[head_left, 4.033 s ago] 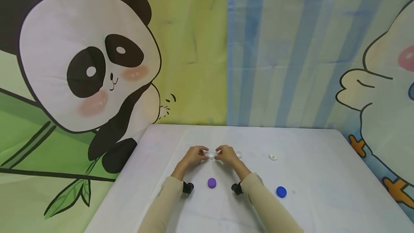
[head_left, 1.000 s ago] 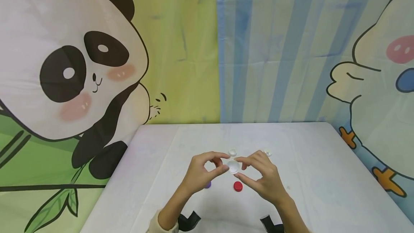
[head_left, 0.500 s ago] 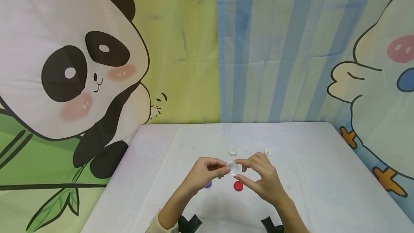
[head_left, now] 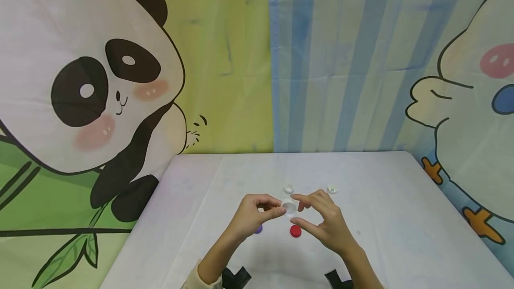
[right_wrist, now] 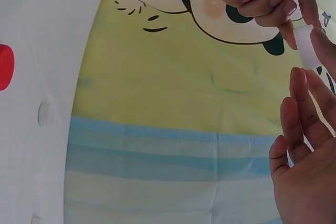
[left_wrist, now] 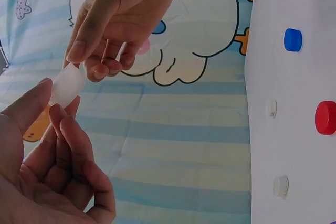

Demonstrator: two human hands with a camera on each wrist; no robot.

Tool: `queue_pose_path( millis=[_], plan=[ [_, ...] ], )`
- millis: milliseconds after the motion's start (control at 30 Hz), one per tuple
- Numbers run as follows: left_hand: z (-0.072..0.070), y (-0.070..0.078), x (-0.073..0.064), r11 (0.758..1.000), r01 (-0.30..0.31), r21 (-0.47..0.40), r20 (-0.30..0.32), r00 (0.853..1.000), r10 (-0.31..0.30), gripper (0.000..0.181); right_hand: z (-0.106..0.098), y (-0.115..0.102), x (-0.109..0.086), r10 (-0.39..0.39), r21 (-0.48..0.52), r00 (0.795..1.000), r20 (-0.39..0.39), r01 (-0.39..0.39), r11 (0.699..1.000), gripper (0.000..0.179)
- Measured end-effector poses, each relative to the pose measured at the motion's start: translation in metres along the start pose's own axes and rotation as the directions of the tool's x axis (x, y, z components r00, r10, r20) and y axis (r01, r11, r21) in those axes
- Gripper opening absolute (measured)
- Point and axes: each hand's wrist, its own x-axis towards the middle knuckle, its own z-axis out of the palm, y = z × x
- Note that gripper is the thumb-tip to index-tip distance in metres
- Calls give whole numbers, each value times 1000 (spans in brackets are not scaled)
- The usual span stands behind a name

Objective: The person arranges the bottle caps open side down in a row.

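a person keeps one white cap (head_left: 289, 208) between the left hand (head_left: 250, 214) and the right hand (head_left: 330, 218), in the lower middle of the head view.
the left hand is grasping the white cap by its left side, between thumb and fingers; the right hand is grasping its right side with thumb and index finger. the cap is above the white table (head_left: 225, 177), not resting on it. just below it in the frame lies a red cap (head_left: 295, 231); a purple cap (head_left: 259, 229) is partly covered by the left hand. two pale caps (head_left: 288, 189) lie higher in the frame. the left wrist view shows also a blue cap (left_wrist: 293, 40), at upper right.
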Motion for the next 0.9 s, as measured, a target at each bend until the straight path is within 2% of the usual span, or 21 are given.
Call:
queue_pose_path(
  millis=[100,133,200,300,433,567,667,733,800,900],
  plan=[
    [1,0,0,990,-110,89,-64,991,116,19,-6,-14,7,54,18,998,26,-55,998,51],
    [2,0,0,982,-151,110,-82,984,160,18,-7,-18,9,72,23,997,35,-72,997,51],
    [2,-3,1,957,-245,156,-107,959,263,19,-10,-23,11,119,27,991,59,-121,992,47],
    [2,-3,2,887,-382,258,-117,899,421,19,-11,-23,10,186,21,977,100,-189,982,38],
    [1,-2,4,748,-537,390,-83,789,609,20,-11,-23,9,245,28,959,141,-252,967,25],
    [1,-2,5,617,-643,454,-40,677,735,24,-12,-22,9,262,117,948,183,-286,951,17],
    [0,0,6,543,-690,479,-21,610,792,25,-13,-22,8,272,190,940,206,-311,931,18],
    [1,2,6,504,-705,499,-5,579,815,25,-14,-21,8,269,222,941,203,-312,924,21],
    [1,3,5,471,-715,516,18,559,829,25,-13,-19,6,256,241,948,191,-298,923,23],
    [2,4,5,435,-717,545,50,546,837,26,-10,-11,1,246,258,952,181,-287,923,26]
  ],
)
